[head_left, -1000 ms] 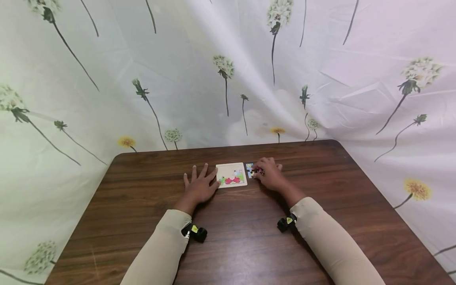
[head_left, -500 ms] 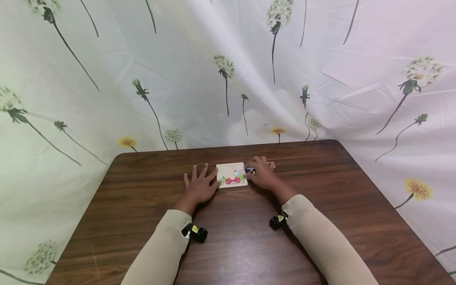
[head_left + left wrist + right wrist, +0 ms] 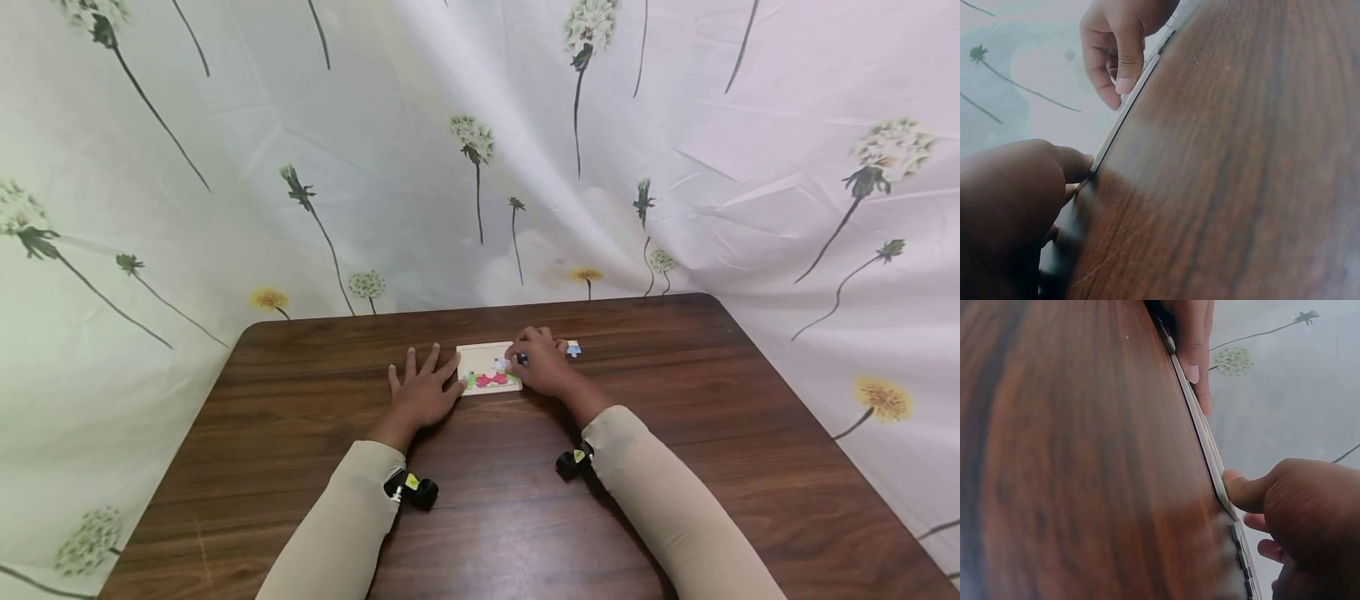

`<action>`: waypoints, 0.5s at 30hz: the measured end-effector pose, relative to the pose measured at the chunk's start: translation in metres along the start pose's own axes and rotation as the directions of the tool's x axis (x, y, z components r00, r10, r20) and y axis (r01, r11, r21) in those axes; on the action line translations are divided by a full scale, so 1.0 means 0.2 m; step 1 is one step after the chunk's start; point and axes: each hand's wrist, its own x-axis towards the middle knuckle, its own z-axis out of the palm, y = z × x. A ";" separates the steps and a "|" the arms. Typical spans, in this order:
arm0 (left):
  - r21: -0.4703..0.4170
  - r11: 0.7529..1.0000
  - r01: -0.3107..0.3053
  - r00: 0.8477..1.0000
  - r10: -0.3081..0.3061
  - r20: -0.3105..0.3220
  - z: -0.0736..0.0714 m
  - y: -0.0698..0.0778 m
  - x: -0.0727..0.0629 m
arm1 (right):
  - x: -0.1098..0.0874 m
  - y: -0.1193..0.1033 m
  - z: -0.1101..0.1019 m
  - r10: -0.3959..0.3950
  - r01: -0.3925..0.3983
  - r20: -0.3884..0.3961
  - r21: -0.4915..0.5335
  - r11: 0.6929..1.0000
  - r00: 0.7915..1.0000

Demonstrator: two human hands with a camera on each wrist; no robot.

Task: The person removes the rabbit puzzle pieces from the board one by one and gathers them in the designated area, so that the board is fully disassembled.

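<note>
My left hand (image 3: 423,396) lies flat with spread fingers, thumb and index finger against the left side of a pale wooden puzzle tray (image 3: 472,360). Along the tray's lower part is a picture with pink shapes and green. My right hand (image 3: 542,360) is bent over the tray's right edge, thumb and fingers curled in a pinch around a puzzle piece that they mostly hide. In the right wrist view its thumb (image 3: 1233,481) is right at the tray's rim (image 3: 1200,434). Under the palm, loose puzzle pieces (image 3: 522,359) show in part.
A blue puzzle piece (image 3: 573,347) lies on the table just right of my right hand. More pieces (image 3: 1241,556) lie in a row beside the tray in the right wrist view. Behind the brown wooden table (image 3: 480,500) hangs a flower-print cloth (image 3: 420,208).
My right hand has moved left from the loose pieces to the tray's right edge, uncovering the blue piece on its right. My left hand and the tray have stayed in place.
</note>
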 end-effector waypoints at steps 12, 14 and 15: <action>-0.003 1.000 0.005 1.000 -0.005 -0.004 -0.02 0.01 0.00 | 0.02 -0.05 0.00 0.067 -0.067 0.001 0.006 0.998 0.998; -0.001 1.000 0.005 1.000 -0.005 -0.002 -0.01 0.01 0.00 | 0.02 -0.05 0.00 0.068 -0.067 -0.012 0.018 0.998 0.998; 0.001 1.000 0.005 1.000 -0.005 -0.001 -0.01 0.01 0.00 | 0.02 -0.05 0.00 0.066 -0.066 -0.017 0.028 0.997 0.998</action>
